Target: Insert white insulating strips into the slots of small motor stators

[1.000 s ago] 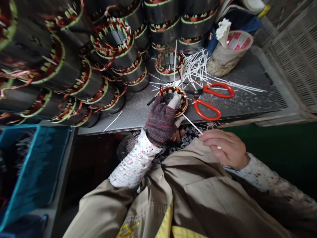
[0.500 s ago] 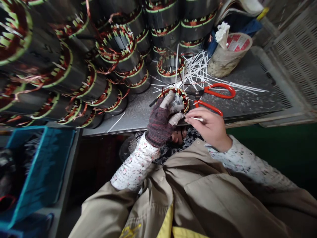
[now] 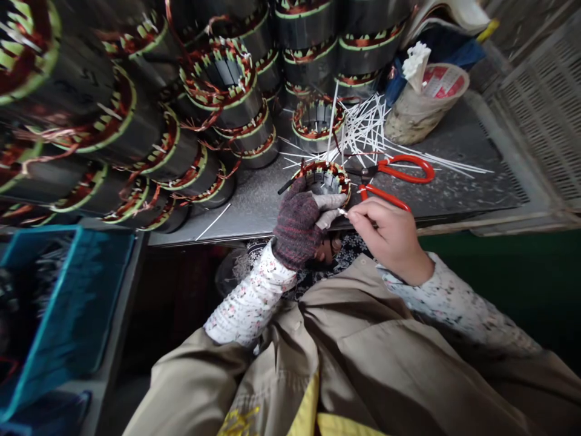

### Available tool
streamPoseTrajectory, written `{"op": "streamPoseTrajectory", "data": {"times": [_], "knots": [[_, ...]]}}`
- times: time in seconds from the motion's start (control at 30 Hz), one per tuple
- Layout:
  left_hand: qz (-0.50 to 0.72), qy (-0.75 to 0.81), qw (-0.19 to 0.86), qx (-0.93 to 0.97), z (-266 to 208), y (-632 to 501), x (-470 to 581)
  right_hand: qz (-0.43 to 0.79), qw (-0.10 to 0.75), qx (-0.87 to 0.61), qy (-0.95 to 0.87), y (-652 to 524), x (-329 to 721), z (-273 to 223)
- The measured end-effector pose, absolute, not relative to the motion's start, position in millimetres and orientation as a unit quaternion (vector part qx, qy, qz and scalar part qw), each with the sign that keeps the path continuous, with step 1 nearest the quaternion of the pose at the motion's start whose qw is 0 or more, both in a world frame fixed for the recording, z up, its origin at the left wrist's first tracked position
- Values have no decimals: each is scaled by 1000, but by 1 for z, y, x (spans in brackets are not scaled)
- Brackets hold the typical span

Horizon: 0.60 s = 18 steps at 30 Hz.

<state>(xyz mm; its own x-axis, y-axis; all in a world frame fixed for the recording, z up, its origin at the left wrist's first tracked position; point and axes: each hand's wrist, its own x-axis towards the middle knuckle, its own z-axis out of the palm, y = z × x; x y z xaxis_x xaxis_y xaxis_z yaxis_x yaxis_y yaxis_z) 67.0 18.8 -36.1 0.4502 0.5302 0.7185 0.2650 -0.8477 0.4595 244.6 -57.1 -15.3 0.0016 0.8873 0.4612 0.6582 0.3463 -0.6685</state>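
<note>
A small motor stator [image 3: 341, 177] with copper windings and a pale green rim sits near the bench's front edge. My left hand [image 3: 297, 221], in a dark knitted glove with pale-wrapped fingertips, is closed around its near left side. Beside that rim, the fingertips of my right hand [image 3: 388, 233] pinch a thin white tie [image 3: 342, 212]; most of the tie is hidden. Another white strip [image 3: 333, 124] stands up from the stator's far side. Red-handled scissors [image 3: 370, 172] lie open just to the right, close to my bare right hand.
Stacked stators [image 3: 240, 106] crowd the left and back. A second small stator [image 3: 313, 142] stands behind the held one, beside a loose pile of white strips [image 3: 365, 130]. A tub [image 3: 408, 115] holds more strips at the right. A blue bin [image 3: 97, 303] is lower left.
The fingers of my left hand have come out of the stator's opening and now lie lower along its near rim. My right hand has shifted slightly right, its fingers curled tighter.
</note>
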Motion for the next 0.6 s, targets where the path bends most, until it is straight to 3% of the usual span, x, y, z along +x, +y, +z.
{"op": "streamPoseTrajectory", "data": {"times": [0.17, 0.37, 0.6], "knots": [[452, 231, 136, 851, -38, 22, 65, 105, 440, -569, -687, -45, 243, -23], [391, 243, 146, 876, -34, 20, 64, 205, 382, -554, -711, -50, 247, 1], [403, 277, 136, 862, -27, 17, 61, 408, 506, -463, -602, -62, 257, 18]]}}
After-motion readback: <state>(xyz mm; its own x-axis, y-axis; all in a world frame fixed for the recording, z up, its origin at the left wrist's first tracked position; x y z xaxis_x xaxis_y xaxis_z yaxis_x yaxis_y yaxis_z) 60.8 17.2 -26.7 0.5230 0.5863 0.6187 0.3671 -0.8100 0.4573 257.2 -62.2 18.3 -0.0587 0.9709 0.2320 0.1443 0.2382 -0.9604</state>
